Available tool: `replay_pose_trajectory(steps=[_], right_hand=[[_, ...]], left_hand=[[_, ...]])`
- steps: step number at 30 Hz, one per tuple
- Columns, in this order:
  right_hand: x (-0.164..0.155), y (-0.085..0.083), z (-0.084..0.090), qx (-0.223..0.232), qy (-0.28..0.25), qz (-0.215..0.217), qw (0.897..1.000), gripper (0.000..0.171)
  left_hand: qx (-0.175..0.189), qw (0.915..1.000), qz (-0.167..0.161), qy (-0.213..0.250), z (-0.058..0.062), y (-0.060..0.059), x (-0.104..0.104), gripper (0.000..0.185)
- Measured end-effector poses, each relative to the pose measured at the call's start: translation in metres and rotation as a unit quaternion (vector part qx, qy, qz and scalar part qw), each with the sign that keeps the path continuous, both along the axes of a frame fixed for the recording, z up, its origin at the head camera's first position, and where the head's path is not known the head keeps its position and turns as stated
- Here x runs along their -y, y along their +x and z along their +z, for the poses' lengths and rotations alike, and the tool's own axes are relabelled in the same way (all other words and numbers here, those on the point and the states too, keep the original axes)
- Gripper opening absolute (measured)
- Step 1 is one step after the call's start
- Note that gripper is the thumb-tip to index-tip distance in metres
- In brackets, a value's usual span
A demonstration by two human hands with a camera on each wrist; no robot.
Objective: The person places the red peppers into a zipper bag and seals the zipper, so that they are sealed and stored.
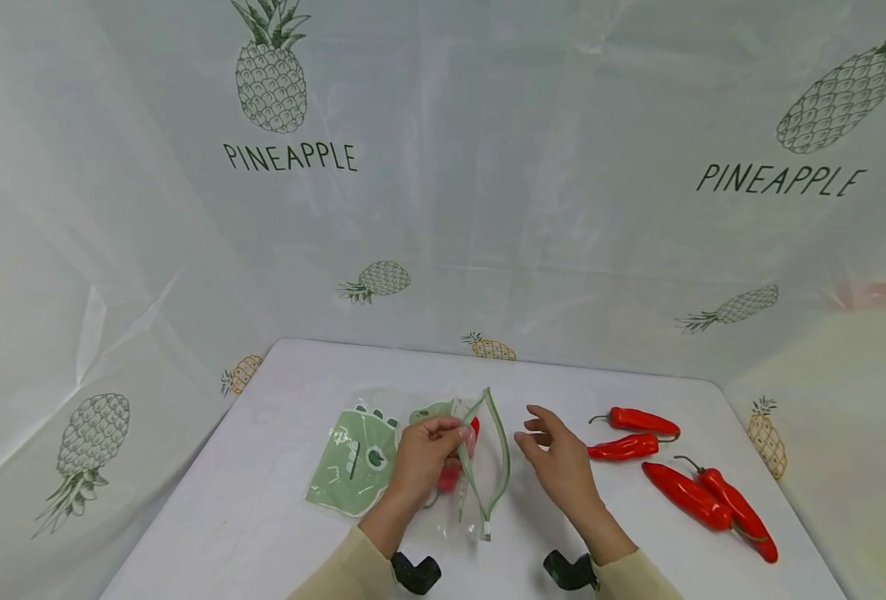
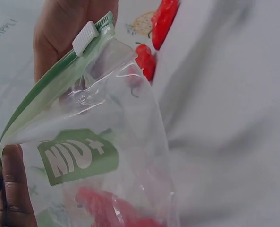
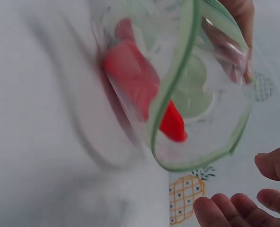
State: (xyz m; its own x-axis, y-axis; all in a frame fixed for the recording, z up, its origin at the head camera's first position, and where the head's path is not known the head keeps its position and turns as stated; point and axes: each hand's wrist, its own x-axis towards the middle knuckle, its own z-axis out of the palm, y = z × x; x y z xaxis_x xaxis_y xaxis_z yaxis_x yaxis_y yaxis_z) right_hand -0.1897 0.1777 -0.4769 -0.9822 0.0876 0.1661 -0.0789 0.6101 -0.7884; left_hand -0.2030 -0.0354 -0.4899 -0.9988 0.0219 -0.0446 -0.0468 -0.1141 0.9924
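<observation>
My left hand (image 1: 443,437) pinches the green zip rim of a clear zip bag (image 1: 488,467) and holds its mouth open above the white table (image 1: 262,500). One red pepper (image 1: 450,477) lies inside the bag, and the right wrist view shows this red pepper (image 3: 135,80) through the bag mouth (image 3: 177,118). In the left wrist view my thumb (image 2: 12,189) presses the bag wall (image 2: 111,109) below the white slider (image 2: 85,38). My right hand (image 1: 536,433) hovers just right of the opening, fingers (image 3: 234,208) relaxed and holding nothing.
Several red peppers (image 1: 638,421) lie on the table right of my right hand, the longest pair (image 1: 713,500) near the right edge. Pineapple-print sheeting (image 1: 443,208) walls off the back and both sides. Bare tabletop runs along the front left.
</observation>
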Motion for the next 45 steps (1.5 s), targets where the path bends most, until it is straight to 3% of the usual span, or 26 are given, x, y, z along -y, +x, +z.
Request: replay_pose_trajectory(steps=[14, 23, 32, 40, 45], right_hand=[[-0.055, 0.002, -0.002, 0.003, 0.031, -0.031, 0.999, 0.059], [-0.118, 0.015, -0.01, 0.015, 0.085, -0.049, 0.995, 0.065], [-0.18, 0.021, -0.007, 0.089, 0.122, -0.054, 0.987, 0.077], [-0.216, 0.023, -0.015, 0.144, 0.156, -0.107, 0.971, 0.083], [-0.23, 0.027, -0.024, 0.144, 0.173, -0.111, 0.968, 0.08]], left_hand=[[0.008, 0.9998, -0.003, 0.019, -0.003, 0.003, 0.002, 0.025], [0.008, 0.9998, -0.008, 0.017, -0.004, 0.005, 0.003, 0.026], [0.01, 0.9996, -0.007, 0.024, -0.003, 0.005, 0.004, 0.025], [0.013, 0.9998, -0.004, 0.018, -0.006, 0.004, 0.005, 0.028], [0.017, 0.9996, -0.007, 0.022, -0.005, 0.005, 0.006, 0.03]])
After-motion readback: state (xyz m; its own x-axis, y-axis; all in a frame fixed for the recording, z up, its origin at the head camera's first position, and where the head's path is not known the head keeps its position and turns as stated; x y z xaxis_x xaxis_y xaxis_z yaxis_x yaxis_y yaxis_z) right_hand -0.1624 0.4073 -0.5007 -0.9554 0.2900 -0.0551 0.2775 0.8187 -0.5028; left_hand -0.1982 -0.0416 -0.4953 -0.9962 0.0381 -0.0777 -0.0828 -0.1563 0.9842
